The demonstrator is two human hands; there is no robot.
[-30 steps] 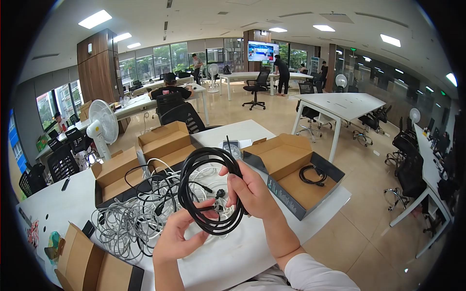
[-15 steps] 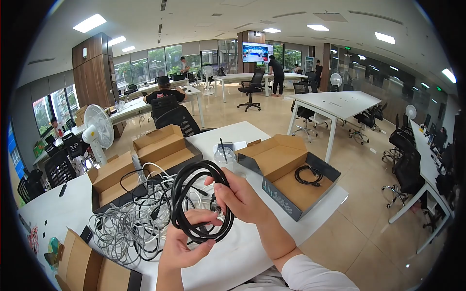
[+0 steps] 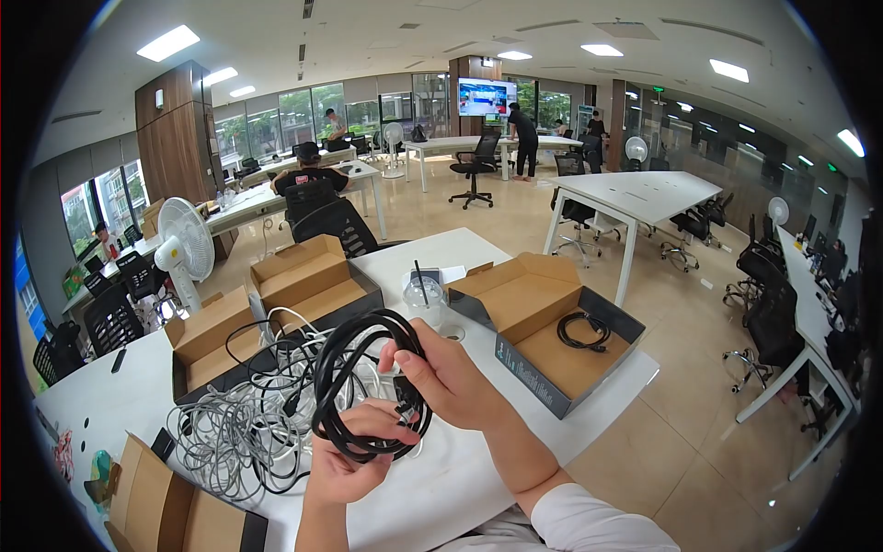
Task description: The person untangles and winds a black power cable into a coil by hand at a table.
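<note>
A thick coil of black cable (image 3: 327,391) is held up above the white table in both hands. My left hand (image 3: 345,469) grips the bottom of the loops, fingers curled through them and thumb beneath. At the upper right of the coil, my right hand (image 3: 451,382) closes around the strands with its fingers bent inward. A dark cable end with a pale tag (image 3: 405,411) shows inside the loops near the left fingertips. Behind and left of the coil spreads a tangled heap of grey and white cables (image 3: 235,437), with some black ones among them.
An open box (image 3: 524,373) on the right holds one coiled black cable (image 3: 583,332). More open cardboard boxes (image 3: 308,276) stand behind the heap and at the lower left (image 3: 152,492). A clear cup with a straw (image 3: 423,293) stands behind my right hand. Other people work farther back.
The coil and both hands have shifted slightly left, and the loops have tilted. My left fingers have closed further around the bottom strands.
</note>
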